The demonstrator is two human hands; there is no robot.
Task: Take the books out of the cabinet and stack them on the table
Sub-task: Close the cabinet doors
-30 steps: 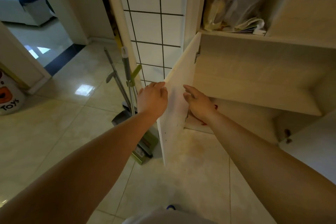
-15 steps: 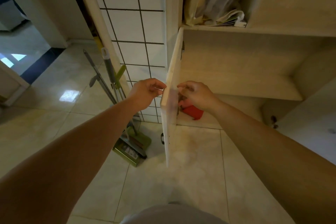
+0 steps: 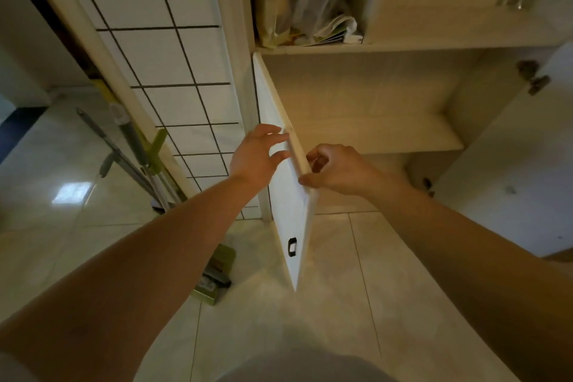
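Glossy pale floor tiles [image 3: 77, 226] fill the left, where a broom [image 3: 130, 146] and green dustpan [image 3: 217, 273] lean on a white grid-tiled wall [image 3: 173, 56]. Left hand [image 3: 255, 158], fingers spread and fairly straight, touches the outer face of a smooth white cabinet door [image 3: 288, 214] — its edge faces the viewer. Right hand [image 3: 336, 169] curls at the door's edge, thumb pressing it. Beyond, a bare wooden shelf [image 3: 387, 136]; above, crinkled plastic bags [image 3: 304, 0]. No books visible; no writing readable.
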